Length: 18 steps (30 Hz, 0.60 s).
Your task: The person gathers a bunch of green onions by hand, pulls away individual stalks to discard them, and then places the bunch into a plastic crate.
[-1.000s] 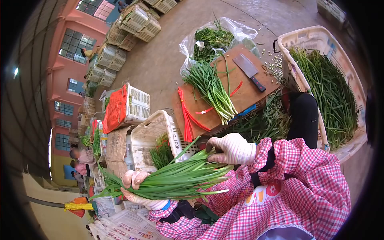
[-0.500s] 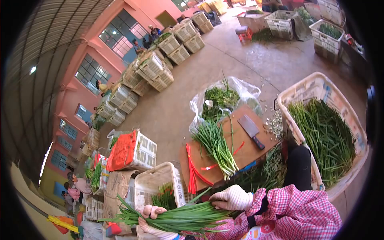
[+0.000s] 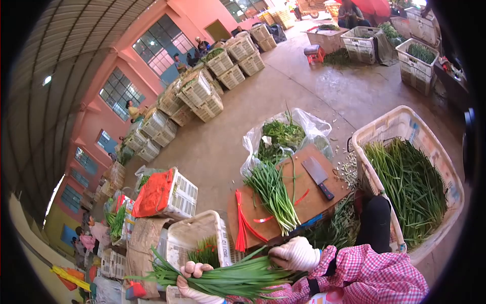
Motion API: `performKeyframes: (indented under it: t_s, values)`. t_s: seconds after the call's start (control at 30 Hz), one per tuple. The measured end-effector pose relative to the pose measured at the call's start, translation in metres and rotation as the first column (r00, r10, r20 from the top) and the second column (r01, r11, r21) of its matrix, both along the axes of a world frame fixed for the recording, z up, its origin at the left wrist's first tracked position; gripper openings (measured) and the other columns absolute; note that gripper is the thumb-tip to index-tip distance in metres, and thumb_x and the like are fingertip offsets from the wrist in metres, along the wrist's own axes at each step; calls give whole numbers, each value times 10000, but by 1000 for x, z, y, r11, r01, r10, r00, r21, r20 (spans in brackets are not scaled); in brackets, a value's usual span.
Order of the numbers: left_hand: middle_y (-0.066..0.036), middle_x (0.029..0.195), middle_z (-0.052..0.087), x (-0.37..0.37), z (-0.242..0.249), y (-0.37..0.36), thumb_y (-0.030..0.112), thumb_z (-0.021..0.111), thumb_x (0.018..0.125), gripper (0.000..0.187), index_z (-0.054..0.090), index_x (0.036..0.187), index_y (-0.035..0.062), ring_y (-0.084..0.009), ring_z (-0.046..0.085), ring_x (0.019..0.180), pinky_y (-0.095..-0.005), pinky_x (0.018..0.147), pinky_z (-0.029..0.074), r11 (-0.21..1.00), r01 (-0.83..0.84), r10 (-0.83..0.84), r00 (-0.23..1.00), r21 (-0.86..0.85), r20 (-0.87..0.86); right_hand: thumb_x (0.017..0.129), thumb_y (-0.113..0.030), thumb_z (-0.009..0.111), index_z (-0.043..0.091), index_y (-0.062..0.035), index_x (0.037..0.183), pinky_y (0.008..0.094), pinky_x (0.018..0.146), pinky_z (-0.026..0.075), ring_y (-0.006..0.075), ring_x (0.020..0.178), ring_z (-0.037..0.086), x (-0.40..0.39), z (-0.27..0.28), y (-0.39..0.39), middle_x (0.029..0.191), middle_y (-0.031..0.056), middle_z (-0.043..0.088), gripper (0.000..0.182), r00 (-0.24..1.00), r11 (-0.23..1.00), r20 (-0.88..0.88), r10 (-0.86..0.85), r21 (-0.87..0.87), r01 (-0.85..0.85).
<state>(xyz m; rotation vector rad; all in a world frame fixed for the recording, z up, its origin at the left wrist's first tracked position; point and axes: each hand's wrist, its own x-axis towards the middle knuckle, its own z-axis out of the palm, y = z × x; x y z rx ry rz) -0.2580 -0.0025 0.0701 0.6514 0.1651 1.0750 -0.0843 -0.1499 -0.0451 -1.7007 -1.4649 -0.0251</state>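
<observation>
A bunch of long green chives (image 3: 238, 277) lies across my lap, leaf tips to the left. My left hand (image 3: 195, 281), in a pale glove with bare fingertips, wraps round the bunch near its leafy end. Closed on the upper right part of the same bunch is my right hand (image 3: 297, 253), also gloved; its fingertips are partly hidden. Beyond the hands, a second bunch (image 3: 273, 197) with pale stems rests on a brown board (image 3: 319, 202). A cleaver (image 3: 318, 176) and red ties (image 3: 242, 223) lie on that board too.
To my right stands a large white basket (image 3: 357, 137) full of greens. At the left front is another basket (image 3: 172, 230) with tied bunches. A plastic bag (image 3: 248, 147) of greens sits behind the board. Stacked crates (image 3: 195, 96) line the far wall, with people nearby.
The view has tilted slightly, so the scene sits a little lower in the frame. Both hands stay on the chives, with the right hand shifted slightly along them.
</observation>
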Motion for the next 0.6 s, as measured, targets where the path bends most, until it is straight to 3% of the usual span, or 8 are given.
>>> performKeyframes:
  t_s: [0.07,0.13,0.2,0.23,0.27,0.3,0.43,0.6]
  values:
    - [56,758,313,-15,-19,18,204,578,873,246,351,788,164,-72,335,627,-322,796,457,980,66,-77,995,188,55,813,-236,625,627,-117,878,369,467,469,297,502,579,0,7,-4,598,112,571,135,989,998,-141,-55,-44,49]
    - [49,753,318,-18,-21,21,202,585,872,246,359,792,147,-77,357,639,-336,832,464,966,40,-62,995,257,76,826,-235,630,594,-108,946,370,508,508,276,544,622,-1,-3,-3,628,117,605,178,940,993,-336,-54,83,87]
    - [54,754,332,-21,-13,14,192,591,869,246,365,787,138,-78,368,642,-338,846,459,991,127,-135,959,46,251,862,-161,600,581,-53,988,339,546,528,229,586,646,0,5,-7,680,119,635,167,604,998,-796,-41,-59,-10]
    - [62,760,353,-32,-18,26,164,601,854,204,409,790,135,-68,370,640,-312,814,442,983,177,-182,955,45,233,876,-161,584,580,-29,974,328,575,526,205,611,640,0,2,-8,699,101,638,165,321,997,-945,62,45,-61]
    - [62,760,353,-40,-21,29,164,601,854,204,409,790,135,-68,370,640,-312,814,442,986,165,-168,961,35,218,889,-162,568,578,-6,961,317,604,524,181,637,633,1,-1,-9,718,83,640,172,8,985,-987,161,160,-67]
    - [66,761,361,-44,-21,31,154,600,848,178,431,795,133,-63,370,632,-295,784,426,985,171,-171,962,17,215,892,-182,580,545,7,1016,326,647,541,202,644,634,2,-4,-13,765,111,645,229,-126,968,-964,234,243,-63]
    - [91,628,373,-61,-33,49,214,636,838,222,416,809,199,-112,448,763,-306,847,413,949,307,-316,925,75,210,882,-230,608,537,0,1016,361,705,562,222,756,645,-1,-21,-18,840,123,633,276,-236,943,-924,302,326,-68]
    - [73,623,377,-57,-29,41,180,631,832,217,418,790,194,-110,438,723,-266,785,413,942,327,-335,906,77,259,847,-235,643,523,23,1025,386,726,561,271,756,664,14,-32,-41,850,157,645,336,-142,942,-959,245,270,-199]
